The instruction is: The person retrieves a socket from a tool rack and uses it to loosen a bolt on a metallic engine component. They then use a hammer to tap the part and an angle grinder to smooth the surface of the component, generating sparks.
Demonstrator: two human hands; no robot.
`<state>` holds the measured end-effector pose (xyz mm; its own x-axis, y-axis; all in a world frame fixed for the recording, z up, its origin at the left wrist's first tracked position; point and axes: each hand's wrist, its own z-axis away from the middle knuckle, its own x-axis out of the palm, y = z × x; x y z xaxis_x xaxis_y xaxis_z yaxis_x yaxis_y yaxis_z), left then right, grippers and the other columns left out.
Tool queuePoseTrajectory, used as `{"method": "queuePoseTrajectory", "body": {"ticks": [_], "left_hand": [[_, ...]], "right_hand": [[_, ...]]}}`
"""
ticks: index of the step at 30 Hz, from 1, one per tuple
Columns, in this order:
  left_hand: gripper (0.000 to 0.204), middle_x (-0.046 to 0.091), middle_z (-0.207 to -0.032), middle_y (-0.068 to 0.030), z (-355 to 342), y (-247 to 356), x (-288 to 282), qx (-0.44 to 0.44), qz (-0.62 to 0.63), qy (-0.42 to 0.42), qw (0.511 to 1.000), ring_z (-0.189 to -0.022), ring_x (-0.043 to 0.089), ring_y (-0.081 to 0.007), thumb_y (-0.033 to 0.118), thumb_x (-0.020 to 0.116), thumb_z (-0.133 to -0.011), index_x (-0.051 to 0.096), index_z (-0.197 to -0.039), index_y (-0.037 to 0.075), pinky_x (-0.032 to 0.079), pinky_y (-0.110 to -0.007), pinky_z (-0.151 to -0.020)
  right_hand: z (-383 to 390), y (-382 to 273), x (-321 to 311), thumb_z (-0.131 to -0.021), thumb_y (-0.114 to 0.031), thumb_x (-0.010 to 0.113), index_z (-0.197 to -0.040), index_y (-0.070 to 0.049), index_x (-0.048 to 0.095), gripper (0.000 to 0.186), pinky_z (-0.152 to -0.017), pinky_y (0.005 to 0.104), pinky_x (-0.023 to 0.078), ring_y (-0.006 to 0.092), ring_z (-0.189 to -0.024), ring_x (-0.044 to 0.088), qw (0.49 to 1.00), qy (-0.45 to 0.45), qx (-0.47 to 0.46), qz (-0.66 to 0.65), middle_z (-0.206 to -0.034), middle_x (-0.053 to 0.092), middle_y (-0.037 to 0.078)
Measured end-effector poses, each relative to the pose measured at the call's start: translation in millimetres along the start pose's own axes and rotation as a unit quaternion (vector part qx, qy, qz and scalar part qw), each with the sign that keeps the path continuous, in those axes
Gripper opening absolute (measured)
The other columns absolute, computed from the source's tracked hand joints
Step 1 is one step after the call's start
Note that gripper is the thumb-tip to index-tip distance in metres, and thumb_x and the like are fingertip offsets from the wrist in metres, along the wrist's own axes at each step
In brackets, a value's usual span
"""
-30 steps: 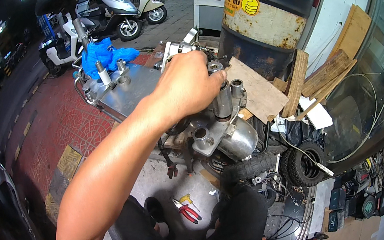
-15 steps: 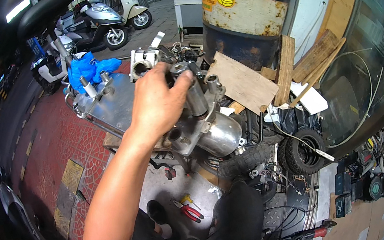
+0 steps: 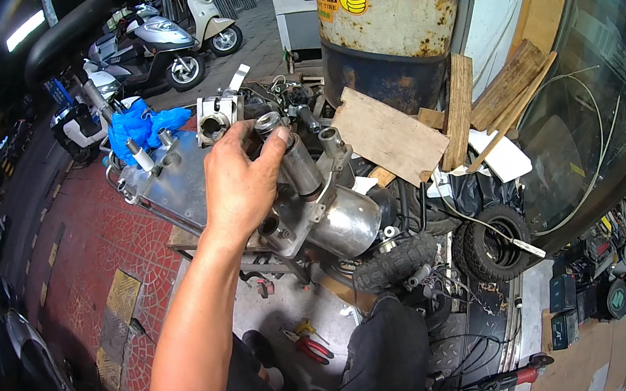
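Observation:
My left hand (image 3: 238, 175) reaches over a bare-metal frame assembly. Its thumb and fingers close around a dark round metal cap (image 3: 269, 122) at the top of a thick steel tube (image 3: 301, 167). The tube stands tilted from a metal bracket (image 3: 318, 209) with short round sockets. Below and to its right is a shiny rounded metal housing (image 3: 350, 224). Just beyond my fingers sits a pale metal clamp (image 3: 216, 118) with a round opening and a lever. My fingertips are partly hidden behind the cap. My right hand is out of the picture.
A flat metal deck (image 3: 173, 184) extends left, with a blue plastic bag (image 3: 142, 129) at its far end. Wooden boards (image 3: 392, 134) lean by a rusty drum (image 3: 388, 43). Tyres (image 3: 497, 244) lie at right. Red-handled pliers (image 3: 313, 349) rest on the floor between my legs.
The view has shifted slightly, so the hand and metal assembly appear a little farther left and lower. My left hand keeps its grip on the cap.

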<state>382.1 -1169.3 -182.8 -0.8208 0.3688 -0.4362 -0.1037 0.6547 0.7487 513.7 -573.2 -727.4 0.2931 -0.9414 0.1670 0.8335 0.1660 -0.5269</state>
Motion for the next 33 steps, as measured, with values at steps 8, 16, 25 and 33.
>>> {"method": "queuePoseTrajectory", "body": {"ticks": [8,16,25,33], "left_hand": [[0.044,0.06,-0.074,-0.0046,3.5,17.4,15.8,-0.071,-0.015,-0.006,0.997,-0.067,0.057,-0.0137,0.038,0.07,-0.098,0.071,-0.113,-0.003,0.045,-0.033,-0.058],[0.042,0.069,-0.103,-0.0053,-64.1,-96.0,-15.5,-0.108,0.124,-0.099,0.981,-0.08,0.066,-0.012,0.038,0.069,-0.102,0.067,-0.133,0.01,0.054,-0.027,-0.071],[0.068,0.067,-0.111,-0.0147,-22.9,-67.5,-2.1,-0.152,0.107,-0.053,0.981,-0.1,0.073,-0.0267,0.047,0.074,-0.096,0.053,-0.142,0.002,0.061,-0.038,-0.075],[0.05,0.071,-0.09,-0.006,17.2,12.0,43.0,-0.097,0.18,0.057,0.977,-0.059,0.06,-0.0093,0.039,0.072,-0.102,0.062,-0.131,0.0,0.047,-0.027,-0.049]], "right_hand": [[-29.2,-10.0,7.7,-0.094,-0.045,0.064,-0.128,-0.009,0.069,0.05,-0.106,0.0452,0.051,0.0272,-0.128,0.062,0.78,0.065,-0.02,0.623,-0.137,0.066,0.018],[39.9,-37.3,70.9,-0.086,-0.039,0.072,-0.122,-0.007,0.072,0.048,-0.099,0.0491,0.056,0.0391,-0.117,0.069,0.845,0.122,-0.003,0.521,-0.123,0.072,0.022],[53.2,-45.0,45.0,-0.083,-0.021,0.079,-0.117,-0.007,0.066,0.039,-0.096,0.0511,0.052,0.0445,-0.112,0.063,0.813,0.333,-0.265,0.398,-0.114,0.067,0.021],[-9.2,-15.9,1.2,-0.078,-0.032,0.076,-0.119,-0.002,0.065,0.052,-0.107,0.0496,0.047,0.0448,-0.121,0.057,0.698,0.364,-0.19,0.587,-0.125,0.061,0.027]]}}
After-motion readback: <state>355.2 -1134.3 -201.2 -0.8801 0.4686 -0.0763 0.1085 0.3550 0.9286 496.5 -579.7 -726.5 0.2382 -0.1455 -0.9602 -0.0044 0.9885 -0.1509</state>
